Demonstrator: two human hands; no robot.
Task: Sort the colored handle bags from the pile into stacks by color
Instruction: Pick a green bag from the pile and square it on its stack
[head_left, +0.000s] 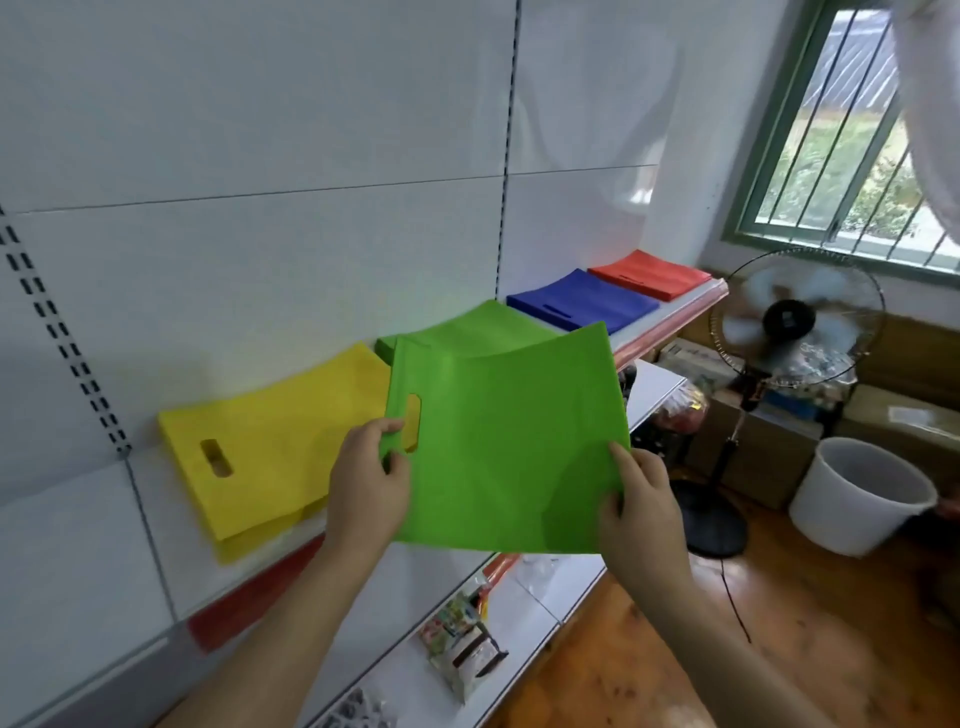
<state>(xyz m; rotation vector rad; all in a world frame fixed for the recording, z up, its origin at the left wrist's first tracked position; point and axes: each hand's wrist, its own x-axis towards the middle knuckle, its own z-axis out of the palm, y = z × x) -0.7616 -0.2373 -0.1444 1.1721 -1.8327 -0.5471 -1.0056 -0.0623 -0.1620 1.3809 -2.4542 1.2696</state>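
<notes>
I hold a flat green handle bag (506, 441) in the air in front of the shelf. My left hand (369, 483) grips its left edge beside the handle slot. My right hand (641, 512) pinches its lower right corner. Behind it on the white shelf (675, 306) lies a green stack (467, 327), partly hidden by the held bag. A yellow stack (280, 441) lies to the left, with its handle slot showing. A blue stack (582, 299) and a red stack (649, 273) lie to the right, toward the window.
Lower shelves hold snack packets (462, 649). A standing fan (795, 322) spins on the wooden floor at the right, next to a white bucket (862, 493) and cardboard boxes (904, 421). A barred window (852, 130) sits at the upper right.
</notes>
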